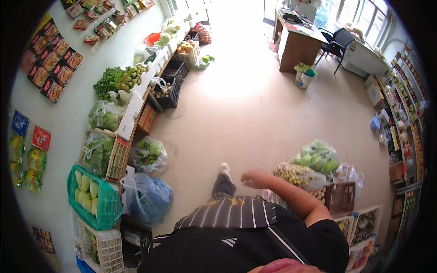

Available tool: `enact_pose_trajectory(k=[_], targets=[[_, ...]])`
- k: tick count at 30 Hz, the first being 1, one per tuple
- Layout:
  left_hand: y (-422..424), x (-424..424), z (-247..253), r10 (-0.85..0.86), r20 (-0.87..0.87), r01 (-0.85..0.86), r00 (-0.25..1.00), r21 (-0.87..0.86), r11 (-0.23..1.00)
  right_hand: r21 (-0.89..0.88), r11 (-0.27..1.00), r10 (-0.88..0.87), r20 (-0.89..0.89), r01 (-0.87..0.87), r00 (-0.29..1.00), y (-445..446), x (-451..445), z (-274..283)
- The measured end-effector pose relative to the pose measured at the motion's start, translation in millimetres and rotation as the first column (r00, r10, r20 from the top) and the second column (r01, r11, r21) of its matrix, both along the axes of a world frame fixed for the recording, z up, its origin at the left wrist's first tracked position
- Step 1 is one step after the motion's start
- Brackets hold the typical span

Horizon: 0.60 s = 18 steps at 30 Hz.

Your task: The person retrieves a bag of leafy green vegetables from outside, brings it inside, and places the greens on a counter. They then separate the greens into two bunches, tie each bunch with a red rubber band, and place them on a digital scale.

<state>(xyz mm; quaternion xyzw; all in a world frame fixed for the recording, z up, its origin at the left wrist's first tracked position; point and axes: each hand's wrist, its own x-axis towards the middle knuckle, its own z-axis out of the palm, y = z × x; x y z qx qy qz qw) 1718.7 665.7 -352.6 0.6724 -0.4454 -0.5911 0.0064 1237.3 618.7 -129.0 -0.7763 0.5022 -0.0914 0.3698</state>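
Note:
My right hand (255, 178) swings out in front of my body above the floor, slightly blurred. Its fingers are loosely bent, and nothing shows in it. Out of view is my left hand. One foot in a pale shoe (224, 168) is stepping forward below. A dark striped apron (232, 213) covers my front over a black top. Nearest to the right forearm are a clear bag of small yellowish round produce (294, 174) and a bag of green vegetables (317, 157). Eggs (318, 194) lie beside a brown plastic crate (342, 198).
Along the left wall runs a vegetable shelf with white foam boxes (131, 114) and a green-bagged crate (114, 201). A blue plastic bag (150, 199) stands on the floor below. Ahead are a desk (300, 47), a black chair (338, 44) and a bucket (303, 80). Stocked shelves (403, 112) line the right.

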Motion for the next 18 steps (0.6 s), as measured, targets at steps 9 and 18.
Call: enact_pose_trajectory(k=[9,18], targets=[[-287.6,-82.7,-7.5,-0.179,0.142,0.169,0.974,0.078,0.983,0.431,0.867,0.055,-0.582,0.251,0.811,-126.3,-224.4,-171.5],[-696.4,-297.7,6.5,0.000,-0.066,-0.014,0.998,-0.211,0.977,0.668,0.317,-0.676,-0.339,0.673,0.655,-220.6,-353.7,-248.3]])
